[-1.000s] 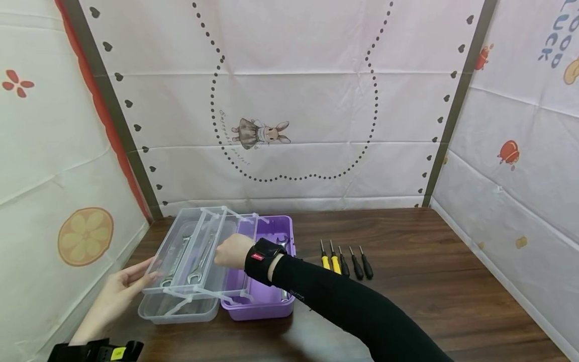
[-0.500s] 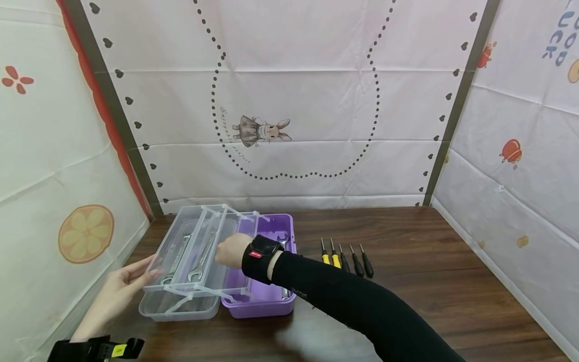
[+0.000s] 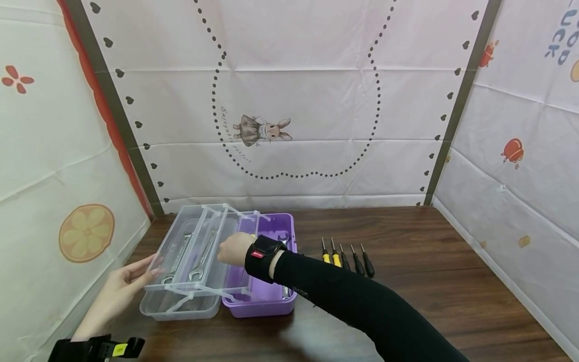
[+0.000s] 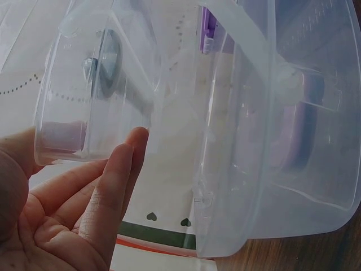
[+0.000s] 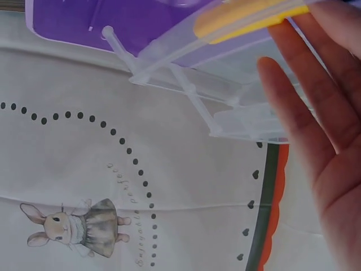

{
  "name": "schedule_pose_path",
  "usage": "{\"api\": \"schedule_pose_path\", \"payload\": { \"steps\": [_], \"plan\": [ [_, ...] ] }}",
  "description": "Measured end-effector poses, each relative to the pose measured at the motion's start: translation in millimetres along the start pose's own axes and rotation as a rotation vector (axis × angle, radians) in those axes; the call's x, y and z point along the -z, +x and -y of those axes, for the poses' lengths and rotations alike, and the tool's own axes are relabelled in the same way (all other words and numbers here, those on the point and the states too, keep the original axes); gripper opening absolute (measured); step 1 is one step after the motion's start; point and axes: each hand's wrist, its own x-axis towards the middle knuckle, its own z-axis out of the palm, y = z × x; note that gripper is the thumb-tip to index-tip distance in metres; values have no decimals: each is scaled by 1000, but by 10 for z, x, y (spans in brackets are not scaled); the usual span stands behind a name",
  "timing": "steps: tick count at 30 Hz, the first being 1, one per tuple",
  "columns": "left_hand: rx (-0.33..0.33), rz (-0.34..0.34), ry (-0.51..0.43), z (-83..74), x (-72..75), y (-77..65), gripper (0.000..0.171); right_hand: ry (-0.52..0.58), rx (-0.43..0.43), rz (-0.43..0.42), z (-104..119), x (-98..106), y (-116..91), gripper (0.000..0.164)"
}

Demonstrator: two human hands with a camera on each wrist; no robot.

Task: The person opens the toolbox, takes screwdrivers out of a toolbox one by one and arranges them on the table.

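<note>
My left hand (image 3: 118, 294) pinches the left corner of the upper clear plastic tray (image 4: 62, 113), thumb on one side and fingers on the other. That tray is part of a fold-out toolbox with a purple base (image 3: 264, 311), its tiers joined by pale hinge arms. Two wrenches (image 3: 199, 264) lie in the clear compartments. My right hand (image 3: 235, 250) reaches over the tray from the right. In the right wrist view its thumb and fingertips pinch one end of a yellow handle (image 5: 231, 22) seen along a clear edge; its kind is partly hidden.
Several screwdrivers, two with yellow handles (image 3: 335, 260) and the others black (image 3: 367, 266), lie in a row right of the toolbox. Another wrench (image 3: 283, 236) shows in the purple base. White printed cloth walls (image 3: 298, 100) enclose the wooden table (image 3: 407, 261).
My right hand has shifted very slightly to the right, and a bit of yellow now shows beside it. The left hand and the toolbox keep their places.
</note>
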Motion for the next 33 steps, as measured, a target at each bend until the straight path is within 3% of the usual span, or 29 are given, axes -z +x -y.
{"api": "schedule_pose_path", "payload": {
  "steps": [3,7,12,19,27,33],
  "plan": [
    [-2,2,-2,-3,2,0,63,-3,-9,11,-47,277,-232,27],
    [11,1,7,-10,0,-6,65,42,-26,-74,-81,373,-411,28],
    [13,-1,6,-1,-8,-23,64,88,11,-135,-145,330,-499,31],
    [-27,-12,-7,21,-8,-10,61,65,32,-185,-390,390,-685,30],
    [-42,-10,-29,15,8,0,60,136,-29,-320,-571,311,-979,25],
    [-37,-5,-24,18,-6,3,60,260,-114,-340,-626,240,-1166,11]
  ]
}}
